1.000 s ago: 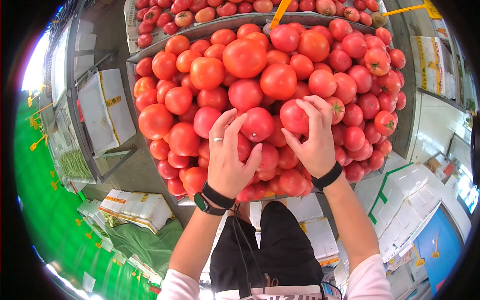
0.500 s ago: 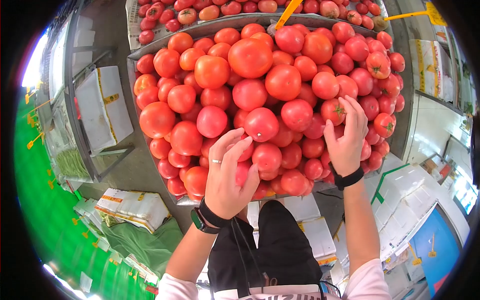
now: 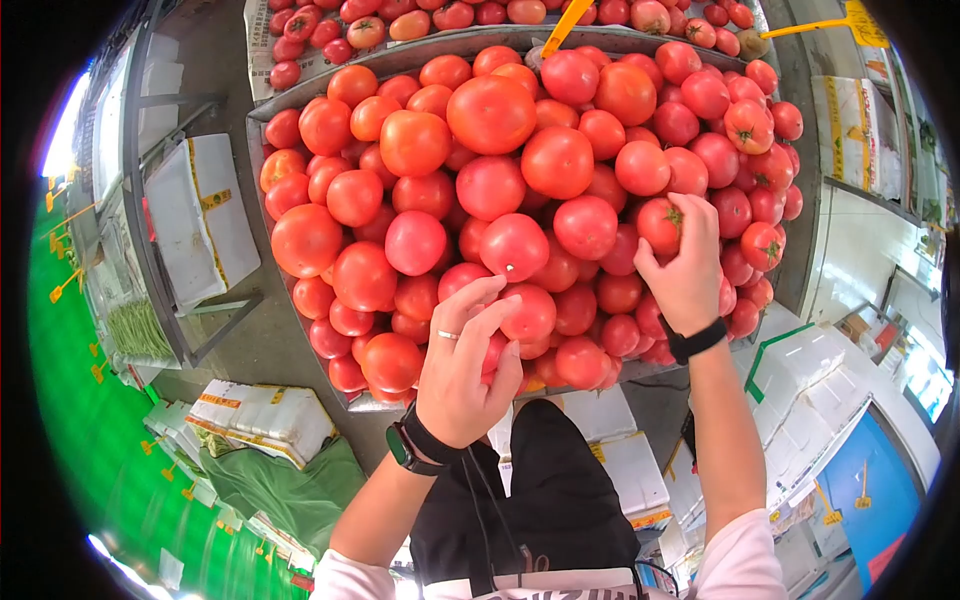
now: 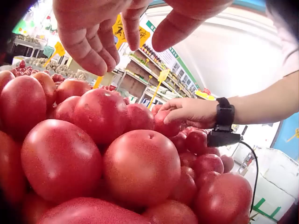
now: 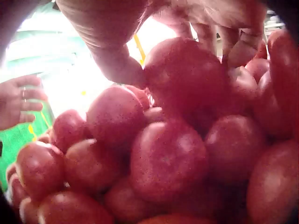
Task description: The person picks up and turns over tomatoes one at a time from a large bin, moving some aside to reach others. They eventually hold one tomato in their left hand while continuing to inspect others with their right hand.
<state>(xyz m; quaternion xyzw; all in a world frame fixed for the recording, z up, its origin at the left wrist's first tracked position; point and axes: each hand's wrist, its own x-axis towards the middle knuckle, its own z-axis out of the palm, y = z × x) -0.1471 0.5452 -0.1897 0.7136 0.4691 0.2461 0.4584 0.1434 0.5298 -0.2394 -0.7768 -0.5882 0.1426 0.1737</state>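
Red tomatoes (image 3: 492, 115) are heaped in a wide metal-edged bin. The right hand (image 3: 690, 275) has its thumb and fingers round a tomato with a green stem end (image 3: 659, 226) at the heap's right. In the right wrist view that tomato (image 5: 184, 74) sits between thumb and fingertips, still among the others. My left hand (image 3: 465, 365), wearing a ring, hovers over the near part of the pile, fingers spread and slightly bent, holding nothing. The left wrist view has the left hand (image 4: 100, 28) above two large tomatoes (image 4: 142, 168), with a gap beneath its fingers.
Behind the bin lie more tomatoes (image 3: 410, 26) on newspaper, beside yellow price tags (image 3: 866, 24). White foam boxes stand at the left (image 3: 202, 215) and lower left (image 3: 265, 418), near a green cloth (image 3: 290, 495). The bin's metal rim (image 3: 258, 150) surrounds the heap.
The right hand has left a central tomato, moved right, and closed round the green-stemmed one. The left hand has shifted slightly down toward the near edge, still empty.
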